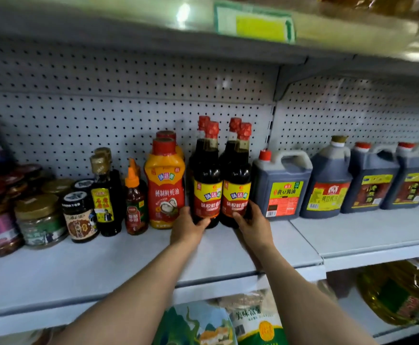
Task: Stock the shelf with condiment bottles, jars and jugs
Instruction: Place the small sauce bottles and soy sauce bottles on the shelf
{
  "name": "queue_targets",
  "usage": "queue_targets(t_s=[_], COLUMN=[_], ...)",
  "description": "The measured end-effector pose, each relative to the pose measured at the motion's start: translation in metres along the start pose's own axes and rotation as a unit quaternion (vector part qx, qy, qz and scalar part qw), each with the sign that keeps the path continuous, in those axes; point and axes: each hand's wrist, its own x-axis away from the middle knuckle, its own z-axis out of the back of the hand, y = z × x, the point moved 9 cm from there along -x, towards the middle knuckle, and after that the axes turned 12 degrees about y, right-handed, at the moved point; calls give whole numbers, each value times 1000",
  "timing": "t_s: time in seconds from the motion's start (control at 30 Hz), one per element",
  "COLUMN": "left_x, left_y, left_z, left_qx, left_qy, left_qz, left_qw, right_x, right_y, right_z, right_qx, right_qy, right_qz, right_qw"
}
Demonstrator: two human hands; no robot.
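The shelf (118, 260) is the landmark here, and it looks well stocked along its back, with bare board toward its front edge. At the shelf's right end stand 4 dark jugs (281, 185) in a row against the pegboard back. Left of the jugs, near the shelf's middle, stand 2 front soy sauce bottles (208, 192) side by side and touching, with 2 more red caps behind them. Further left come an orange oyster sauce bottle (164, 185), a small chilli bottle (135, 202), a slim dark bottle, then a crowd of jars (79, 215) at the shelf's left end. The left hand (188, 226) curls round the base of the left soy bottle; the right hand (252, 224) grips the right one's base. Both bottles stand upright on the shelf, so placing seems nearly done; releasing them, and perhaps filling the front, remains.
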Motion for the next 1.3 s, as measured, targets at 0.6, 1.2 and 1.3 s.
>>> queue_targets(t_s=[0.6,1.2,1.3], left_x=[104,219,231], left_y=[-72,-309,-348], left_z=[237,379,386], left_qx=[-166,-263,-267], left_qy=[8,-4,-10], left_qz=[-85,35,81], left_qw=[982,964,960], right_x=[225,461,481], right_y=[-140,-134,-115], right_z=[-4,-138,-162], right_qx=[229,284,270], right_qy=[-121,-320,-355], right_qz=[86,155,142], right_qw=[962,890,883])
